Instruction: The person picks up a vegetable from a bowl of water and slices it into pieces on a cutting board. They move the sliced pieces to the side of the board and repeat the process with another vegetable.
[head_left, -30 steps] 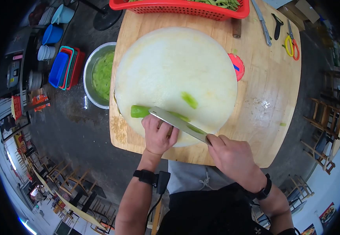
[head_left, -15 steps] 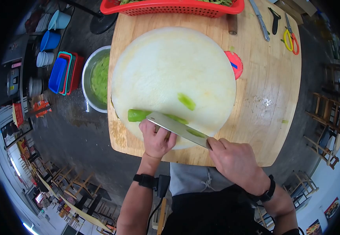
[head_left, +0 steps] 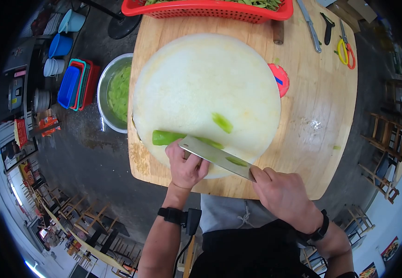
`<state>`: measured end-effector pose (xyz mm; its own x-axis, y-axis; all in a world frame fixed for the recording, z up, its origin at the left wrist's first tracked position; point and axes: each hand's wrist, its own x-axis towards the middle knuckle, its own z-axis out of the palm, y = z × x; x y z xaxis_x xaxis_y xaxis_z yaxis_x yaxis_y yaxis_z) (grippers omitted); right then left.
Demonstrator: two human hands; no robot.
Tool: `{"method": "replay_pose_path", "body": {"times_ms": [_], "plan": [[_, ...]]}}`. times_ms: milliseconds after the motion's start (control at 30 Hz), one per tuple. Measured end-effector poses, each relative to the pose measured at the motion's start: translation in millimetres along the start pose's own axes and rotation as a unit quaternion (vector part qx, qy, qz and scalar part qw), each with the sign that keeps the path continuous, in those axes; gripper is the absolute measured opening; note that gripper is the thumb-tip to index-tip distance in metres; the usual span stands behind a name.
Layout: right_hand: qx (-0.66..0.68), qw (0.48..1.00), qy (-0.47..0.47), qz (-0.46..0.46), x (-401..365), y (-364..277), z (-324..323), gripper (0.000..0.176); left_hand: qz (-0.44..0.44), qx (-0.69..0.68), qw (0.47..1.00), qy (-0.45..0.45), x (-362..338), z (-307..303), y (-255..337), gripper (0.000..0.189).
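Currently, stem: green stem (head_left: pixel 164 137) lies flat on the near-left part of the round white board (head_left: pixel 196 78).
Left hand: left hand (head_left: pixel 185 166) has its fingers curled down, pinning the stem just beside the blade.
Right hand: right hand (head_left: pixel 282 193) is closed tight round the handle of the knife (head_left: pixel 215 156), blade angled over the stem.
Technique: probably best with fingertips tucked and knuckles guiding the blade.
Surface: wooden table (head_left: pixel 321 116); red basket (head_left: pixel 210 9) at the far edge, scissors (head_left: pixel 344 51) far right.
Room: steel bowl (head_left: pixel 106 99) of greens beside the table's left edge; chairs around.

Eatery prep area: round chopping board (head_left: pixel 201 78) on wood table (head_left: pixel 321 106), veg basket (head_left: pixel 210 9), stacked tubs (head_left: pixel 73 83), dining chairs (head_left: pixel 386 134).
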<state>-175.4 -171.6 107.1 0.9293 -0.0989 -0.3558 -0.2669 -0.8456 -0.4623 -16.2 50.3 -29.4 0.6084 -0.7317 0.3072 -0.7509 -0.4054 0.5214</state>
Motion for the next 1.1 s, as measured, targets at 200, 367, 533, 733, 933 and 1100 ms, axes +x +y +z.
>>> {"method": "replay_pose_path", "body": {"times_ms": [200,367,533,733,933,1100], "plan": [[0.006,1.000,0.000,0.002,0,0,-2,0.026,-0.010,-0.004,1.000,-0.003,0,0,1,0.027],[0.015,1.000,-0.001,0.004,0,1,1,0.024,-0.002,0.003,1.000,0.002,0,0,0,0.030],[0.011,1.000,0.000,0.006,1,0,2,0.025,0.001,0.003,1.000,-0.002,0,0,-1,0.031],[0.000,1.000,-0.008,0.006,3,0,1,0.023,0.002,-0.001,1.000,-0.001,4,-2,0,0.031],[-0.012,1.000,-0.017,0.003,7,-1,1,0.023,0.013,-0.009,1.000,0.017,7,0,1,0.027],[-0.006,1.000,-0.010,0.001,12,-2,2,0.023,-0.005,-0.005,1.000,0.005,3,-2,2,0.030]]}}
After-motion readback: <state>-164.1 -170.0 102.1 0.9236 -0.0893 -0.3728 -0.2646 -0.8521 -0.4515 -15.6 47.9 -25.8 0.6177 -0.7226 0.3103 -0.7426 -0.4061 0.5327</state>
